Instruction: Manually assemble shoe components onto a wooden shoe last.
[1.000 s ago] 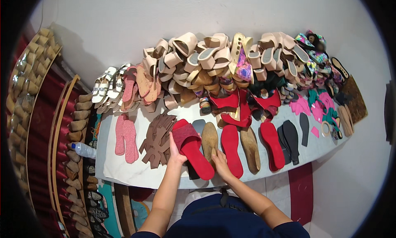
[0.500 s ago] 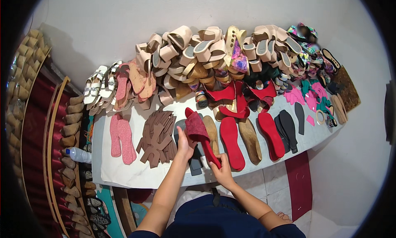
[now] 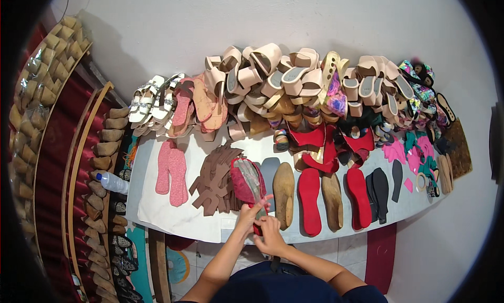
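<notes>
I have the red shoe sole (image 3: 247,183) tipped up on its edge at the near side of the white table (image 3: 157,211), its grey underside turned toward me. My left hand (image 3: 247,217) is curled shut around its lower end, thumb on the face. My right hand (image 3: 271,236) sits at about 4 o'clock from the left, fingers pinched closed on the very tip of the sole. To do this well, I judge I should keep the left grip firm so the sole does not twist, and work with the right fingertips in small moves along the edge. Both forearms come up from 6 o'clock and meet at the wrists. The stack of brown cut pieces (image 3: 215,185) lies at 9 o'clock, a tan insole (image 3: 283,194) at 3 o'clock
</notes>
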A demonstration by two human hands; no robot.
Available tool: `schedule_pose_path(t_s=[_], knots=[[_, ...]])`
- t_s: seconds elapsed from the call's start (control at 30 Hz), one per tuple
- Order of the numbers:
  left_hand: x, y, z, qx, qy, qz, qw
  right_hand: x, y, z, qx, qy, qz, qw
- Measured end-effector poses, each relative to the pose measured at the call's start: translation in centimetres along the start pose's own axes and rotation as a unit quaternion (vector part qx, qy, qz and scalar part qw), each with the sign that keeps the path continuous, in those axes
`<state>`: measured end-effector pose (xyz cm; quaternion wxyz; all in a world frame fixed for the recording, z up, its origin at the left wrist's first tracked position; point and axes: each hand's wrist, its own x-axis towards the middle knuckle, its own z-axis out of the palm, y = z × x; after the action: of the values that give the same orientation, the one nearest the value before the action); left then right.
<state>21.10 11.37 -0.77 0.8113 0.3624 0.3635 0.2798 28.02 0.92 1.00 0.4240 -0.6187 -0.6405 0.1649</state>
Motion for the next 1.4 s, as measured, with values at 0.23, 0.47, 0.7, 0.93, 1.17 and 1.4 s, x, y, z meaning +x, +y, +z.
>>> schedule_pose_path(t_s=[0.23, 0.47, 0.7, 0.93, 1.17, 1.4], knots=[[-0.5, 1.3, -3.6, 0.076, -0.113, -0.021, 0.991, 8.4, 4.0, -1.1, 0.128, 0.27, 0.179, 0.937], [-0.7, 1.7, -5.3, 0.125, -0.172, 0.008, 0.977, 13.1, 4.2, 2.8, -0.126, 0.37, 0.158, 0.907], [-0.4, 4.0, -7.6, 0.102, -0.208, -0.051, 0.971, 15.1, 6.9, 5.6, 0.145, 0.369, 0.261, 0.88], [2.5, 7.0, -8.6, 0.296, -0.263, 0.0, 0.918, 18.8, 7.4, 4.0, 0.188, 0.429, 0.284, 0.836], [2.6, 8.4, -10.3, 0.114, -0.22, -0.043, 0.968, 10.2, 4.4, 0.8, -0.32, 0.214, 0.133, 0.913], [3.3, 6.4, -11.8, 0.033, -0.236, -0.086, 0.967, 4.2, 8.3, 0.1, -0.113, 0.165, 0.292, 0.935]])
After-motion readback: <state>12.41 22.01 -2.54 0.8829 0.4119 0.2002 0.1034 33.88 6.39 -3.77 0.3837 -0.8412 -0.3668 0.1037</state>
